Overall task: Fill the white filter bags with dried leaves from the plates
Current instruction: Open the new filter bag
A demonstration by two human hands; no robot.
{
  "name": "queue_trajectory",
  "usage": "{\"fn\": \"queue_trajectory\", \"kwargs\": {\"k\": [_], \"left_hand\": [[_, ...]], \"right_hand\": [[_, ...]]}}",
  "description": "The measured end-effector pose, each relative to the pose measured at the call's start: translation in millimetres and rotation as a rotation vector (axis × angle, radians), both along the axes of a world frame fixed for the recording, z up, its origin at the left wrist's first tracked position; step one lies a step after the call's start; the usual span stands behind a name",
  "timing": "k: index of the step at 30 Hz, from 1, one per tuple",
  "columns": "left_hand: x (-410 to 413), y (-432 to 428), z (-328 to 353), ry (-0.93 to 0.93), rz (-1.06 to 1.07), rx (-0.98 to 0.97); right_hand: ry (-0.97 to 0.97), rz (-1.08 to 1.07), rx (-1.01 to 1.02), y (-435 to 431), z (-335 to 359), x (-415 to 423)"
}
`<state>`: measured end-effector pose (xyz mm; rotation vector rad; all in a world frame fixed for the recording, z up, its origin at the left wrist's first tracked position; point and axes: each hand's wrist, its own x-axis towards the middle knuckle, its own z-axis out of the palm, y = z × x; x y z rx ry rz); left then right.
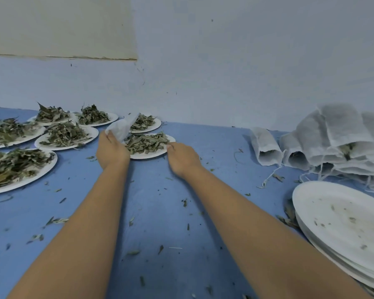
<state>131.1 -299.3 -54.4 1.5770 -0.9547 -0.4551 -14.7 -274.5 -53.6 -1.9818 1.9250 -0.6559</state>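
Plate (148,156) of dried leaves (146,143), rim pinched by right hand (181,157), seemingly to steady it, while left hand (111,151) grips white filter bag (122,126) alongside, ready for filling.

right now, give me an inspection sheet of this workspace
surface: blue table, strewn with leaf bits
job's things: plates of dried leaves at left; piled bags at right, leaves showing in some
clutter: stack of empty plates at near right
grippers: left hand grips a filter bag; right hand at the centre plate rim, grip unclear
cables: nothing seen
surroundings: pale wall behind
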Motion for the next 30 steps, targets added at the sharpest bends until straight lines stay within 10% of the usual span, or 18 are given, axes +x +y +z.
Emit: {"fn": "queue_trajectory", "kwargs": {"k": [14, 30], "left_hand": [[-110.1, 122.1, 54.6, 0.403, -0.245, -0.114], [-255.8, 231.5, 17.8, 0.395, -0.331, 0.027]], "right_hand": [[-0.062, -0.128, -0.207, 148.7, 34.3, -137.2], [-0.070, -0.558, -0.357, 292.8, 9.2, -245.1]]}}
